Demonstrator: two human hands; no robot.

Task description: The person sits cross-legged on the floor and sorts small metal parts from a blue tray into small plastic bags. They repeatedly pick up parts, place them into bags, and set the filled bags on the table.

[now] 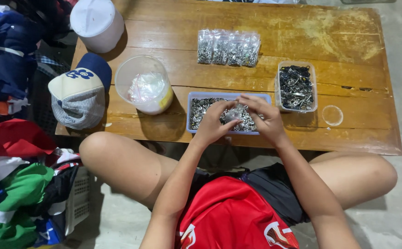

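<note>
Both hands meet over a shallow blue-rimmed tray (196, 95) of small silvery metal parts at the near edge of the wooden tabletop (339, 41) — the left hand (212, 123) and right hand (264, 117) each have fingers closed on a small clear bag (234, 114) held between them, just above the tray. To the right sits a clear tub (296, 86) of darker metal pieces; behind lies a row of filled bags (228, 47). A round plastic container (143, 84) (plastic bags inside) and a cap (81, 92) lie to the left.
</note>
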